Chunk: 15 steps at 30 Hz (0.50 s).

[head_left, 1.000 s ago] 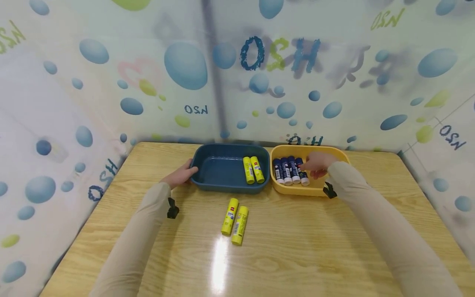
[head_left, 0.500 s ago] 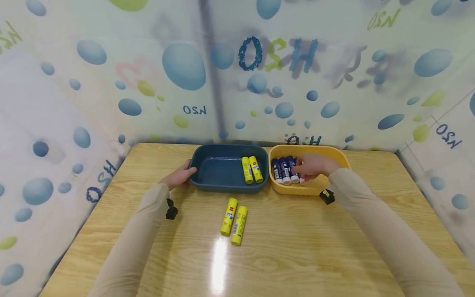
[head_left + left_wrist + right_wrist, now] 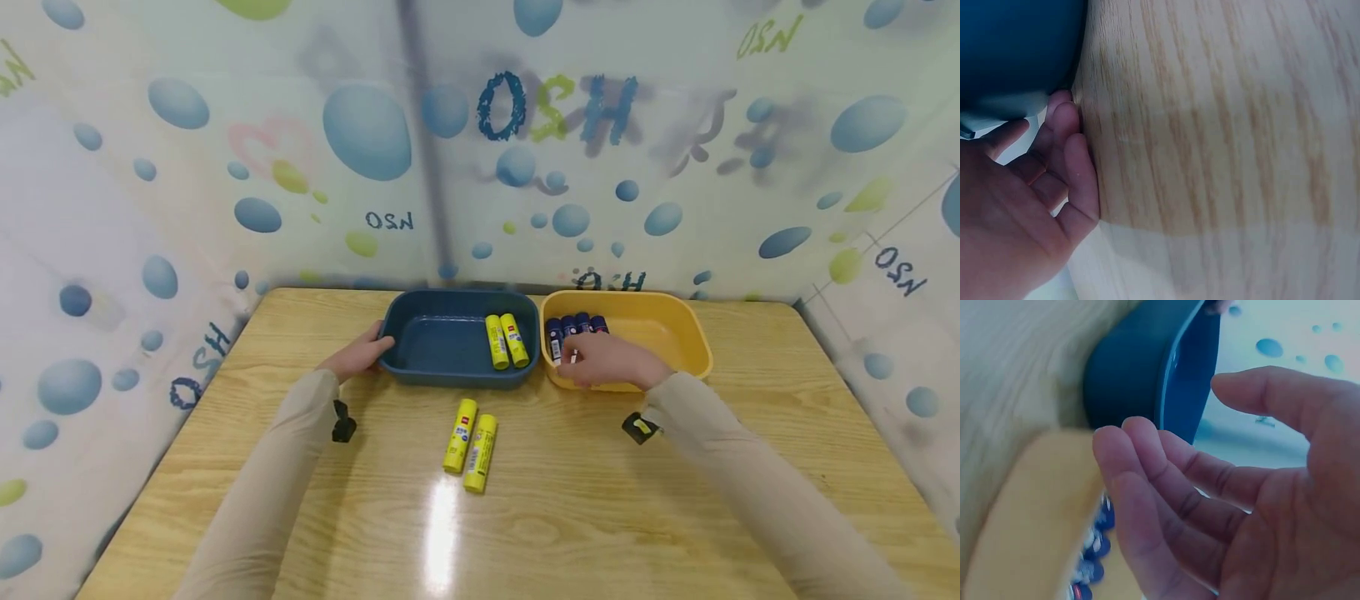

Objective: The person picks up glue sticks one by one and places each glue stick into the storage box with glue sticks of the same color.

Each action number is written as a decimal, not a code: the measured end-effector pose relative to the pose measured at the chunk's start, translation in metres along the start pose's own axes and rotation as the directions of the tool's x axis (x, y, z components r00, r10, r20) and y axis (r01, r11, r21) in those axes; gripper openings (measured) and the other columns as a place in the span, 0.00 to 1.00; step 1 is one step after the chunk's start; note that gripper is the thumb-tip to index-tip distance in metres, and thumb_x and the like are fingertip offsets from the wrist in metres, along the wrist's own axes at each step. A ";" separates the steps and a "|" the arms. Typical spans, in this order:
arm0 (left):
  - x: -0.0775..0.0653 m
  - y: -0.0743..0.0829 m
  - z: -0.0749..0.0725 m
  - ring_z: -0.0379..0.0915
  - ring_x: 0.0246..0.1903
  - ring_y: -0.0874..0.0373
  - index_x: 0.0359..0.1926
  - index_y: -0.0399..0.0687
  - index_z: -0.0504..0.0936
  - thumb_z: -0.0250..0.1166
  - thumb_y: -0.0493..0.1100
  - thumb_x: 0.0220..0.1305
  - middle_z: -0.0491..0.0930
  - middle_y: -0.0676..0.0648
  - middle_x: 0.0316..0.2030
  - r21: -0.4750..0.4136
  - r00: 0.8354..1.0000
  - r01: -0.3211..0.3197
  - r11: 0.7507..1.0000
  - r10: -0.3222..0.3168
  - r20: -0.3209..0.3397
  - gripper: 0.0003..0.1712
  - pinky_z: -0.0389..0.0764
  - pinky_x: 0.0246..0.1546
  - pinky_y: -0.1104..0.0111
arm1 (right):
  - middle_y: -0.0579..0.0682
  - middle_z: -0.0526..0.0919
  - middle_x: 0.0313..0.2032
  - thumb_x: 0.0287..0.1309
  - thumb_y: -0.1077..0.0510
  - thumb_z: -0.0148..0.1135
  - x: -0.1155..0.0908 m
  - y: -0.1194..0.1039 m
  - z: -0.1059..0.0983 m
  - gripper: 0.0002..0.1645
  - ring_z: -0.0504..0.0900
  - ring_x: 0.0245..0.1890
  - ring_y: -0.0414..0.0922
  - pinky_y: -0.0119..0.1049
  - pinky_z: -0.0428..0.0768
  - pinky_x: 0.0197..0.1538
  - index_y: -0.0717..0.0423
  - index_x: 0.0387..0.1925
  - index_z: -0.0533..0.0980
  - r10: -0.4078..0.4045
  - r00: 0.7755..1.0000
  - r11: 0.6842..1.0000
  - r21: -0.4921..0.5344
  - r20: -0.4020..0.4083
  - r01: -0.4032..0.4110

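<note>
My left hand (image 3: 357, 352) holds the left end of a dark blue bin (image 3: 442, 379), its thumb over the rim and its fingers along the outer wall. The left wrist view shows those fingertips low against the bin, near the tabletop. My right hand (image 3: 1254, 494) hangs over the front left of a yellow bin (image 3: 660, 312), fingers loosely bent, thumb apart, nothing between them. Partly hidden under it, several dark blue-capped glue sticks (image 3: 569, 325) lie side by side in the yellow bin. Two yellow glue sticks (image 3: 497, 342) lie at the right of the blue bin.
Two more yellow glue sticks (image 3: 480, 452) lie on the wooden table (image 3: 570, 517) in front of the blue bin. The bins stand side by side at the table's back edge, close to a patterned curtain (image 3: 480, 200).
My right hand has moved left and nearer across the yellow bin, away from the dark glue sticks' caps. The left hand stays on the blue bin. The glue sticks look unmoved.
</note>
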<state>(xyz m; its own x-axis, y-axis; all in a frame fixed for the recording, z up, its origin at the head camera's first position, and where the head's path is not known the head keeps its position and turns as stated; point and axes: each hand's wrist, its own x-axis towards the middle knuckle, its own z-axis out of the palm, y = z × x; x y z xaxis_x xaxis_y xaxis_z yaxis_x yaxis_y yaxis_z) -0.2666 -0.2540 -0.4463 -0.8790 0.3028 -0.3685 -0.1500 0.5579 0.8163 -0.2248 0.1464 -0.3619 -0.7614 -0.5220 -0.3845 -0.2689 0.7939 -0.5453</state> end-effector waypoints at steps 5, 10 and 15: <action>-0.002 0.000 0.001 0.69 0.31 0.52 0.74 0.37 0.38 0.40 0.47 0.76 0.69 0.32 0.47 0.011 1.000 -0.006 1.000 0.006 -0.001 0.35 0.73 0.36 0.61 | 0.48 0.78 0.27 0.62 0.55 0.57 0.005 -0.005 0.023 0.08 0.77 0.27 0.44 0.36 0.73 0.34 0.56 0.37 0.75 -0.063 0.998 0.996 0.066 0.009 0.062; -0.003 0.002 0.000 0.68 0.33 0.50 0.74 0.37 0.38 0.39 0.47 0.77 0.66 0.30 0.50 0.012 1.000 -0.017 1.000 0.017 0.009 0.34 0.72 0.38 0.59 | 0.48 0.80 0.25 0.62 0.56 0.58 0.015 -0.008 0.048 0.06 0.76 0.25 0.42 0.35 0.73 0.32 0.55 0.36 0.76 -0.079 0.996 0.992 0.106 0.041 0.074; -0.002 0.002 0.000 0.69 0.33 0.50 0.74 0.37 0.39 0.39 0.47 0.77 0.67 0.31 0.49 0.020 1.000 -0.007 1.000 0.007 0.004 0.34 0.73 0.38 0.59 | 0.47 0.79 0.24 0.64 0.55 0.59 0.020 -0.012 0.069 0.07 0.74 0.25 0.41 0.34 0.73 0.32 0.55 0.36 0.76 -0.088 0.994 0.990 0.120 0.071 0.079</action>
<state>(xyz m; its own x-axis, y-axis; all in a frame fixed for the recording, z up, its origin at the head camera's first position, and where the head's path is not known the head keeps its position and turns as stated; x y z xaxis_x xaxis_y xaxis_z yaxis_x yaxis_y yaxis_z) -0.2654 -0.2529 -0.4439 -0.8779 0.3099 -0.3650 -0.1351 0.5710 0.8098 -0.1962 0.1051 -0.4145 -0.6908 -0.6105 -0.3873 -0.2555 0.7073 -0.6592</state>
